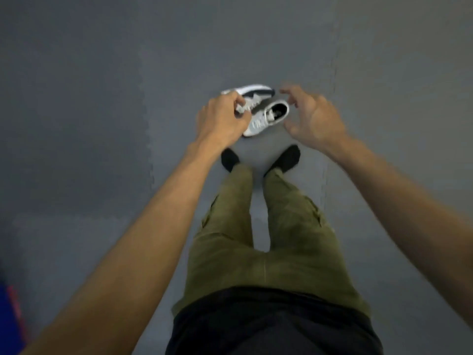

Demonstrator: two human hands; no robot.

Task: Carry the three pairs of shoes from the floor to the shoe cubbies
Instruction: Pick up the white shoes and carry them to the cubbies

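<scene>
Down on the floor (pixel 102 98), just ahead of two dark-socked feet (pixel 286 160), near no edge: one pair of grey-and-white shoes. Far shoe (pixel 252 90) tipped on its side, sole showing; near shoe (pixel 266 119) upright, opening turned up. Left hand (pixel 222 119) over the toe ends, grip closed on what looks like the far shoe's upper, though blur leaves the exact hold uncertain. Right hand (pixel 314 116) just beside the near shoe's heel, grip spread wide, holding nothing, apart from the shoe. Probably one hand per shoe, so both lift together. Arms stretched long and low, suited to a bend from the waist. No cubbies, no other pairs visible. Likely the pickup step of the carry, lift not yet made.
</scene>
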